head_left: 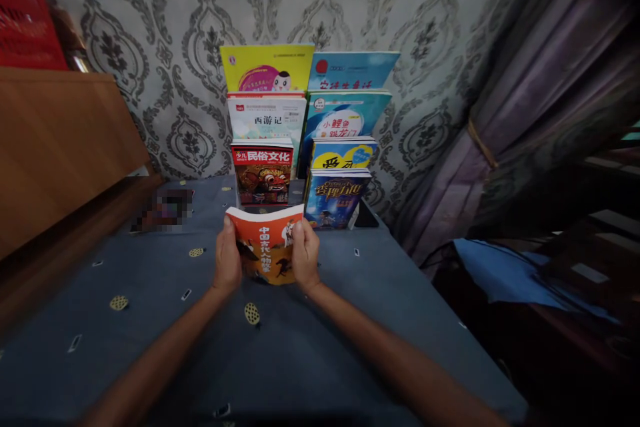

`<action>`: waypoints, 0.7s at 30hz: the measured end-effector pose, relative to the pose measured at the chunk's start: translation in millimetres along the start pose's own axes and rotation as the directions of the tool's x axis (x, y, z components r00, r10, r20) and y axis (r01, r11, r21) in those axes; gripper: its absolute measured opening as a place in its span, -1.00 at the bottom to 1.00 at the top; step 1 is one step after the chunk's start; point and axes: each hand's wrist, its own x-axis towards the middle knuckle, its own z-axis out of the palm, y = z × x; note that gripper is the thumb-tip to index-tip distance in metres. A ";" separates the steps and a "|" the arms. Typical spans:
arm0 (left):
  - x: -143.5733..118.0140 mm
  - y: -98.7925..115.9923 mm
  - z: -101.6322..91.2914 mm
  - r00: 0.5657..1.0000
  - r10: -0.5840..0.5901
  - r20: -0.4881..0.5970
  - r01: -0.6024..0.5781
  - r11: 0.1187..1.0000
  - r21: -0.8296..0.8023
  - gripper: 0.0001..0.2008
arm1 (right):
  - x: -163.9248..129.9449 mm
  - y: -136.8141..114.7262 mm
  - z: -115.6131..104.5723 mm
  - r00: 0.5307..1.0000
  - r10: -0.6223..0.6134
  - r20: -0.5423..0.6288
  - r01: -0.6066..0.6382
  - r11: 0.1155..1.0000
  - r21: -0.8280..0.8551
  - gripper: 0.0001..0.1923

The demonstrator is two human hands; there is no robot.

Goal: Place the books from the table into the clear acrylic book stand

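In the head view, two hands hold one orange book [265,250]. The left hand [227,260] pinches one side edge and the right hand [306,257] the other. One thumb of each hand presses on the front cover; the remaining fingers are hidden behind, so I cannot tell how they lie. The book bows slightly between the two grips, its white page edge uppermost; whether its lower edge touches the cloth [330,320] cannot be told.

Just beyond the fingers, seven more covers show in two columns. The column beyond the left fingers has three: one red book [263,173] nearest, one white-and-teal book [265,119] behind it, and one yellow book [250,70] at the back. The column beyond the right fingers has four: one dark blue book [333,203] nearest, then one yellow-and-blue book [345,155], one teal book [345,113], and one light blue book [370,70] farthest. A thin red edge shows between the yellow and white-and-teal covers.

To the left of the left fingers, well apart, lies one dark flat item [163,210], blurred by pixels. Farther left stands one wooden cabinet [65,153] with one red box [27,20] on top. Well to the right of the right fingers hangs one purple curtain [450,180], gathered by one band [483,145]. Patterned wallpaper [165,33] rises behind the columns.
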 end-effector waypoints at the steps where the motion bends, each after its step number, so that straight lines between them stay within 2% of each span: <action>1: 2.2 2.5 4.1 1.000 0.018 0.011 -0.018 1.000 -0.006 -0.42 | 3.2 1.2 2.2 1.000 -0.007 -0.001 0.007 1.000 -0.002 -0.49; 5: 10.8 7.7 12.8 0.997 0.072 0.011 -0.072 0.997 -0.007 -0.42 | 15.1 8.1 9.3 0.999 -0.038 0.012 0.038 0.999 0.002 -0.50; 7: 14.0 6.0 12.4 0.996 0.091 0.002 -0.091 0.996 0.019 -0.39 | 19.1 13.6 11.1 0.998 -0.053 0.014 0.053 0.999 -0.002 -0.52; 10: 14.9 -1.4 6.8 0.992 0.117 0.045 -0.119 0.992 0.045 -0.36 | 18.2 20.6 9.0 0.998 -0.057 0.016 0.058 0.997 -0.046 -0.58; 13: 11.8 -14.5 -4.6 0.986 0.127 0.104 -0.134 0.989 0.062 -0.40 | 5.7 24.3 0.1 0.997 -0.042 0.063 0.049 0.992 -0.113 -0.67; 16: 6.1 -32.9 -18.1 0.986 0.089 0.140 -0.105 0.988 0.112 -0.44 | -14.6 29.9 -12.2 0.989 -0.012 0.144 0.038 0.983 -0.180 -0.71; 21: -3.1 -54.5 -31.9 0.982 -0.009 0.190 -0.016 0.991 0.130 -0.50 | -40.1 48.9 -29.1 0.975 0.037 0.220 0.035 0.949 -0.314 -0.60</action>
